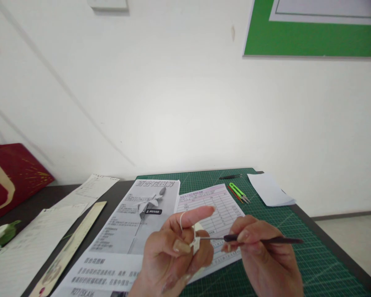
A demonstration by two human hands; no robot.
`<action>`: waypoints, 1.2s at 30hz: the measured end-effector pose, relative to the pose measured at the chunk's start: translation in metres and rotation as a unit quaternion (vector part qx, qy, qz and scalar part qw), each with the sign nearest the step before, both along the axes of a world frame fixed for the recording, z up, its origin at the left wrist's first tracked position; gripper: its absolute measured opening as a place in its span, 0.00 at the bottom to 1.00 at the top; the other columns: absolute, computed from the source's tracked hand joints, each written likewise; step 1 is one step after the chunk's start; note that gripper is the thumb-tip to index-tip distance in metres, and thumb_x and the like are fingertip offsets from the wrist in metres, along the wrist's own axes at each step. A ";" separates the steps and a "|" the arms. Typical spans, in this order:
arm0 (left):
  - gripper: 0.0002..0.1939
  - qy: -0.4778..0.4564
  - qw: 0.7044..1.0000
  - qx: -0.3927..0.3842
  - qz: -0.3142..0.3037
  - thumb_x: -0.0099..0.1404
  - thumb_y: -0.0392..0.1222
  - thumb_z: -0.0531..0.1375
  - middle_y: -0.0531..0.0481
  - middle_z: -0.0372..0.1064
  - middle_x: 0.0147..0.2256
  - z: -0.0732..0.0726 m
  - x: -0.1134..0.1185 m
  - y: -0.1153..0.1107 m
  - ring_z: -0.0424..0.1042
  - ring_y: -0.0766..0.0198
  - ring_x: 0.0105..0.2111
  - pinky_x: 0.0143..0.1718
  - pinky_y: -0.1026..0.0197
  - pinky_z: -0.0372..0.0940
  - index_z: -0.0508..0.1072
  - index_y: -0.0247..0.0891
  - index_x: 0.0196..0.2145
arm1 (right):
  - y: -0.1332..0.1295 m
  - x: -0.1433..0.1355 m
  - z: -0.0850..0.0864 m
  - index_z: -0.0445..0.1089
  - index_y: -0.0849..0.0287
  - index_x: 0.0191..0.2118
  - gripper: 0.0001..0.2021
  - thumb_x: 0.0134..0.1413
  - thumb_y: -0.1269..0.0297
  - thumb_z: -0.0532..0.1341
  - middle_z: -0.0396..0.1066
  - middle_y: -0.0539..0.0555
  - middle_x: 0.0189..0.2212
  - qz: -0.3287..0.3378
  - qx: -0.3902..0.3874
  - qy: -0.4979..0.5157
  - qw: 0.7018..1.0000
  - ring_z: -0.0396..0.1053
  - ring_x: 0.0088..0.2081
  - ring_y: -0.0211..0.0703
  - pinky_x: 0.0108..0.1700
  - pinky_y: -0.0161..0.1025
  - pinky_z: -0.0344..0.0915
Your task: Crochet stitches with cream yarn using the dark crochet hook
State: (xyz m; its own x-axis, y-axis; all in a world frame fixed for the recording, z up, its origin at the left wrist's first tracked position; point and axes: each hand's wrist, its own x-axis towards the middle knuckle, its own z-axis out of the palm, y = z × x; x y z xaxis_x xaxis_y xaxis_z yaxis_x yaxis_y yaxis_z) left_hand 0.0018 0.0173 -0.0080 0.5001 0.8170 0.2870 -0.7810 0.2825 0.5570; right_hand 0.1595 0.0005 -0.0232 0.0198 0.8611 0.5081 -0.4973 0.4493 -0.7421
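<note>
My left hand (pixel 168 258) is closed, pinching a small white crochet piece (pixel 196 245) between thumb and fingers. White yarn (pixel 181 222) loops around its raised index finger. In my right hand (pixel 262 260) is a crochet hook (pixel 282 240) with a dark handle, gripped much like a pen. The metal shaft points left, and its tip meets the white piece; the hook end is hidden in the stitches. Both hands are above a printed chart sheet (pixel 204 196) and the green cutting mat (pixel 309 255).
Green thread snips (pixel 237 189) lie on the mat beside a thin red stick. Behind them is a dark slim tool (pixel 230 177). Folded white paper (pixel 267 189) rests at right. Leftward are a lily instruction sheet (pixel 117 231), a ruler (pixel 71 247), written papers (pixel 46 235) and a red bag (pixel 12 177).
</note>
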 end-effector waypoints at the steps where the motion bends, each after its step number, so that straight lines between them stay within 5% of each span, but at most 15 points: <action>1: 0.27 -0.002 1.000 0.001 -0.001 0.47 0.33 0.53 0.62 0.38 0.03 0.001 0.001 0.000 0.41 0.71 0.09 0.16 0.64 0.43 0.78 0.30 0.45 | 0.000 0.000 0.001 0.77 0.52 0.34 0.05 0.56 0.64 0.63 0.74 0.53 0.26 -0.006 0.005 -0.006 1.000 0.72 0.28 0.42 0.31 0.39 0.68; 9: 0.27 0.016 1.000 -0.002 -0.001 0.47 0.32 0.56 0.59 0.49 0.06 0.008 0.001 -0.005 0.48 0.70 0.11 0.17 0.64 0.44 0.77 0.34 0.47 | 0.000 -0.001 0.002 0.79 0.53 0.32 0.03 0.52 0.64 0.66 0.76 0.54 0.24 -0.028 0.000 0.002 1.000 0.73 0.26 0.42 0.27 0.39 0.70; 19: 0.26 0.033 0.999 0.028 0.009 0.51 0.33 0.57 0.58 0.53 0.08 0.003 0.000 -0.005 0.49 0.67 0.16 0.24 0.62 0.48 0.76 0.42 0.49 | -0.010 -0.018 0.011 0.78 0.55 0.28 0.05 0.42 0.63 0.72 0.78 0.50 0.19 0.011 -0.212 0.128 0.969 0.73 0.21 0.34 0.24 0.28 0.71; 26: 0.25 0.034 0.999 0.037 0.020 0.53 0.33 0.57 0.58 0.47 0.07 0.001 0.002 -0.006 0.49 0.66 0.17 0.26 0.62 0.48 0.75 0.41 0.50 | -0.009 -0.019 0.010 0.78 0.57 0.29 0.05 0.43 0.64 0.71 0.78 0.51 0.20 0.018 -0.216 0.152 0.964 0.73 0.20 0.33 0.25 0.26 0.71; 36: 0.22 0.110 0.990 0.049 0.070 0.54 0.34 0.62 0.55 0.57 0.12 0.006 -0.001 -0.006 0.51 0.67 0.20 0.21 0.62 0.43 0.77 0.46 0.47 | 0.002 -0.010 -0.003 0.78 0.59 0.33 0.04 0.52 0.65 0.66 0.78 0.51 0.20 0.098 -0.208 0.140 0.963 0.73 0.19 0.31 0.23 0.23 0.70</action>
State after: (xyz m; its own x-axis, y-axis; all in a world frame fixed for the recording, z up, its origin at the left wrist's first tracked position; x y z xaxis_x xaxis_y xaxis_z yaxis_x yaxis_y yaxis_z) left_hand 0.0008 0.0117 -0.0016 0.4423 0.8568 0.2650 -0.6656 0.1156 0.7373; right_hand 0.1497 0.0030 -0.0264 -0.0778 0.9901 0.1169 -0.7491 0.0193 -0.6622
